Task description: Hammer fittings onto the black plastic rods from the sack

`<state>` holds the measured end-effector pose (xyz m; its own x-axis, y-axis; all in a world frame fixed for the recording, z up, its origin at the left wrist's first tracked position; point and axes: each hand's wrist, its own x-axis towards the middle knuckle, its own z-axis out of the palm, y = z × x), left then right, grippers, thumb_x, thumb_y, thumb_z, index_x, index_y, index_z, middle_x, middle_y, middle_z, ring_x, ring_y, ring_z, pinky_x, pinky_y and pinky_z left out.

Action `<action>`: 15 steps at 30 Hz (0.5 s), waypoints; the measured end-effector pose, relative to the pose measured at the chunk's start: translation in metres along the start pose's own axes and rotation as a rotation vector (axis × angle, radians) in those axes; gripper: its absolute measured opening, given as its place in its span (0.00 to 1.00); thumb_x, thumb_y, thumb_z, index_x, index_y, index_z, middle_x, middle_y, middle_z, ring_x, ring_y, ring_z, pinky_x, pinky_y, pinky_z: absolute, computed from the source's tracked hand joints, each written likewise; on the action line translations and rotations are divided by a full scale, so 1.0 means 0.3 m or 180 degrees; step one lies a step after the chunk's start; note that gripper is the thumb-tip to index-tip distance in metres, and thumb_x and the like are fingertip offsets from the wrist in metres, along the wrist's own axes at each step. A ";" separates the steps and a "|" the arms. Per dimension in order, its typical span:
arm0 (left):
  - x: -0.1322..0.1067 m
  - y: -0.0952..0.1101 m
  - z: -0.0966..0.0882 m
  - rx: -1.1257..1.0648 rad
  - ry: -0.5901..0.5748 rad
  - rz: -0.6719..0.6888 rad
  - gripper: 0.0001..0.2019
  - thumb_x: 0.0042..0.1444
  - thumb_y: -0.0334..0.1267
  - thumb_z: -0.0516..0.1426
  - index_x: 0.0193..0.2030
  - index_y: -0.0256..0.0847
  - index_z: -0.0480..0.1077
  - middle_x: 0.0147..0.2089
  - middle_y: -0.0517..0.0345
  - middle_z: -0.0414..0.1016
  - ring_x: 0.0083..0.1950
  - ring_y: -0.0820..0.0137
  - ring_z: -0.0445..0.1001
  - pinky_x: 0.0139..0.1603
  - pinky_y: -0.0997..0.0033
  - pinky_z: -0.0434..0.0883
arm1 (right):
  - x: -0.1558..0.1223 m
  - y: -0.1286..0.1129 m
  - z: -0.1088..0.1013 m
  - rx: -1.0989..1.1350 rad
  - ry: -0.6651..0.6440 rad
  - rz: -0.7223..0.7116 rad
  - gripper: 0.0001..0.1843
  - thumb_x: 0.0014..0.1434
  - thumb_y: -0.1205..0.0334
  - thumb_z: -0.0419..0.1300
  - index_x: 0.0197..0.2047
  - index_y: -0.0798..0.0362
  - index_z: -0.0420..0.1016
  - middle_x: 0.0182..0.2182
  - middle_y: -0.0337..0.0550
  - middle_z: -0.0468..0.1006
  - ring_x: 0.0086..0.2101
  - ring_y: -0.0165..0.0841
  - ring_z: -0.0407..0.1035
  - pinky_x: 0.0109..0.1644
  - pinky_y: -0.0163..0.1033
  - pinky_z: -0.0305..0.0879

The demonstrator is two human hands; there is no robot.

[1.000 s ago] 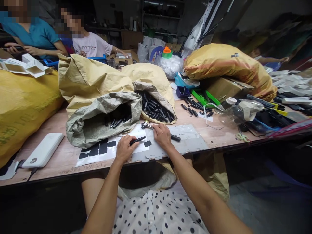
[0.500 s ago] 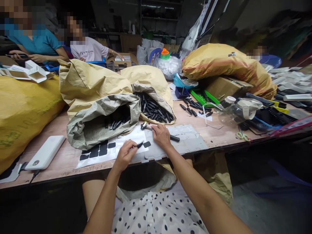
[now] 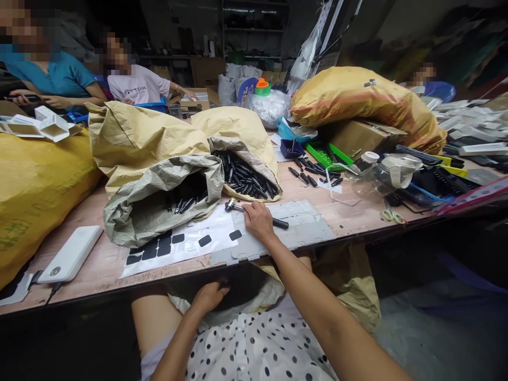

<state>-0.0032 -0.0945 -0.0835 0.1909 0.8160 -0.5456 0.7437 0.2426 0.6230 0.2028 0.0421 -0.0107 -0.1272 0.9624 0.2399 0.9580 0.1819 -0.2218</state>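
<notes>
My right hand [image 3: 259, 221] is closed around a small hammer [image 3: 280, 224] with a metal head and black grip, resting over a grey board [image 3: 307, 225]. Below the table edge, my left hand [image 3: 210, 297] hovers over the mouth of a sack [image 3: 254, 304] on my lap. Its fingertips are dark and blurred, so whether it holds anything is unclear. Black rounded squares [image 3: 235, 235] lie on a white sheet [image 3: 194, 248] left of the hammer. Two open paper sacks [image 3: 159, 129] in front show black cylindrical parts [image 3: 246, 177] inside.
A white power bank [image 3: 73, 255] with a cable lies at left, beside a yellow sack [image 3: 35, 196]. Loose black parts, a green tray [image 3: 313, 151], a clear plastic jug [image 3: 387, 177] and scissors [image 3: 392, 215] are at right. Two people [image 3: 138, 87] sit across the table.
My left hand has dropped from the sheet to below the table edge; the black cylindrical part it held is no longer visible. My right hand stays on the hammer. The view shifted slightly.
</notes>
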 end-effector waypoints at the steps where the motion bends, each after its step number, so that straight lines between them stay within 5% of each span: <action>1: -0.019 0.023 -0.023 0.0029 -0.0153 0.0156 0.12 0.54 0.43 0.60 0.43 0.46 0.80 0.45 0.50 0.84 0.51 0.52 0.81 0.52 0.59 0.73 | -0.001 -0.001 -0.002 -0.0001 -0.0007 0.0000 0.19 0.68 0.66 0.55 0.58 0.45 0.79 0.45 0.49 0.76 0.47 0.42 0.66 0.47 0.41 0.61; 5: -0.109 0.164 -0.186 -0.0350 -0.1392 0.0804 0.17 0.57 0.53 0.60 0.44 0.43 0.80 0.32 0.56 0.82 0.34 0.63 0.78 0.36 0.68 0.72 | -0.003 -0.002 -0.006 -0.0001 -0.0053 0.0020 0.20 0.68 0.66 0.55 0.59 0.45 0.79 0.46 0.50 0.76 0.48 0.43 0.66 0.47 0.41 0.61; 7: -0.120 0.227 -0.291 -0.0758 -0.1395 0.1000 0.21 0.57 0.58 0.60 0.44 0.42 0.79 0.32 0.56 0.81 0.33 0.65 0.77 0.35 0.70 0.72 | -0.003 -0.001 -0.004 0.0012 -0.0049 0.0011 0.20 0.68 0.66 0.55 0.59 0.46 0.79 0.46 0.50 0.76 0.48 0.43 0.66 0.47 0.41 0.60; 9: -0.087 0.268 -0.394 -0.0963 -0.0567 0.1095 0.22 0.55 0.60 0.60 0.41 0.42 0.79 0.31 0.55 0.80 0.34 0.65 0.76 0.36 0.68 0.73 | -0.003 0.001 0.002 0.0024 -0.0013 -0.0012 0.19 0.68 0.66 0.55 0.58 0.46 0.79 0.45 0.50 0.76 0.47 0.42 0.65 0.47 0.41 0.60; 11: -0.020 0.286 -0.481 -0.0942 0.0908 0.0884 0.19 0.55 0.57 0.60 0.38 0.42 0.78 0.31 0.55 0.79 0.35 0.62 0.77 0.40 0.64 0.75 | -0.004 0.003 0.008 0.0036 0.0030 -0.0034 0.19 0.68 0.66 0.55 0.57 0.47 0.80 0.45 0.50 0.76 0.47 0.42 0.65 0.47 0.41 0.60; 13: 0.062 0.284 -0.550 -0.0768 0.2373 0.0317 0.13 0.56 0.49 0.59 0.36 0.42 0.77 0.32 0.54 0.79 0.40 0.58 0.78 0.47 0.59 0.75 | -0.004 0.005 0.013 0.0048 0.0058 -0.0041 0.19 0.68 0.66 0.55 0.57 0.47 0.80 0.44 0.49 0.75 0.46 0.42 0.65 0.47 0.41 0.60; 15: 0.136 0.268 -0.599 -0.0547 0.3278 -0.0273 0.08 0.55 0.41 0.58 0.36 0.41 0.76 0.34 0.51 0.79 0.46 0.54 0.79 0.55 0.55 0.74 | -0.004 0.006 0.016 0.0052 0.0076 -0.0041 0.18 0.67 0.66 0.55 0.56 0.46 0.80 0.44 0.49 0.75 0.46 0.42 0.65 0.47 0.41 0.60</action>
<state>-0.0509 0.0527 0.0451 -0.5561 0.8252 0.0990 0.6125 0.3264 0.7200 0.2033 0.0423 -0.0158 -0.1330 0.9550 0.2652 0.9520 0.1975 -0.2338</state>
